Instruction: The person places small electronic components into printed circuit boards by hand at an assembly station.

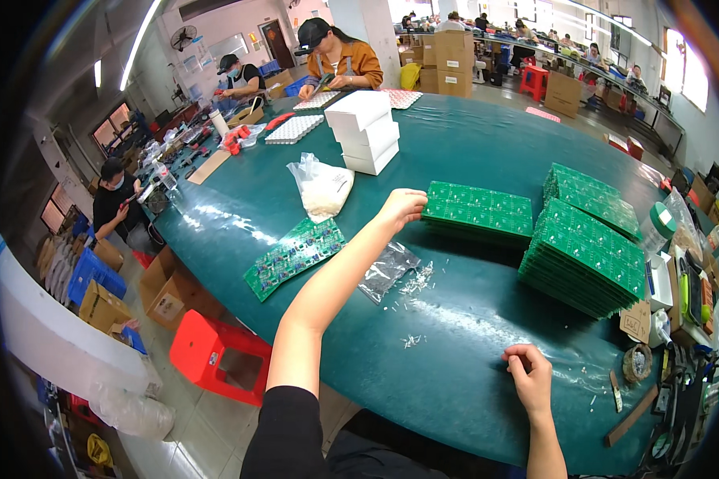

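Observation:
My left hand (405,207) reaches across the green table, its fingers closed on the left end of the top circuit board (479,206) of a stack. My right hand (529,374) rests low over the table near its front edge, fingers curled; whatever they hold, if anything, is hidden. Two more stacks of green boards, a tall near stack (587,255) and a far stack (589,198), stand to the right. Left of my forearm lies a circuit board with parts fitted (294,257). Small white pieces (418,279) lie scattered beside a dark plastic bag (389,267).
White boxes (363,132) are stacked behind a clear bag of pale parts (322,185). A green-lidded jar (657,225), a small round container (637,363) and tools crowd the right edge. A red stool (208,351) stands at the left. Other people work across the table.

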A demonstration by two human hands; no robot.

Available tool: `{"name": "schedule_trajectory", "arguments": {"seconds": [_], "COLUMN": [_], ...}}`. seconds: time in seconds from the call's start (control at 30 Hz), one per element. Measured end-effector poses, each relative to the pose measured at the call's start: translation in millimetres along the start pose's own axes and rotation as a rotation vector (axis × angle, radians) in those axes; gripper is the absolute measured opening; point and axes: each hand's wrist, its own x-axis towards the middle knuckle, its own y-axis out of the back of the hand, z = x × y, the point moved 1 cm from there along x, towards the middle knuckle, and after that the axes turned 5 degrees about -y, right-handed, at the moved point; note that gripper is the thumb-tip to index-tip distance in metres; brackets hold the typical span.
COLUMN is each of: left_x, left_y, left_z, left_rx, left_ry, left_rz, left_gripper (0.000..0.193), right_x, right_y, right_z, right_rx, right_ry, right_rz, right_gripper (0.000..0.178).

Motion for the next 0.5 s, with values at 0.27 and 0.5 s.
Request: {"name": "schedule_trajectory", "arguments": {"seconds": [0.27,0.5], "left_x": [-55,-160], "left_y": [55,200], "left_z": [26,44], "left_rx": [0.323,1.469], "left_ry": [-0.423,-0.450], "left_rz": [0.185,-0.019], "left_gripper": [0.021,0.071], "right_x": [-2,2], "right_y": [-1,10], "right_z": [-5,12], "right_rx": [0.065,0.247], "right_ry": [-0.080,-0.151], "right_rz": [-0.012,-0.251], "right_gripper": [0.011,0.052]}}
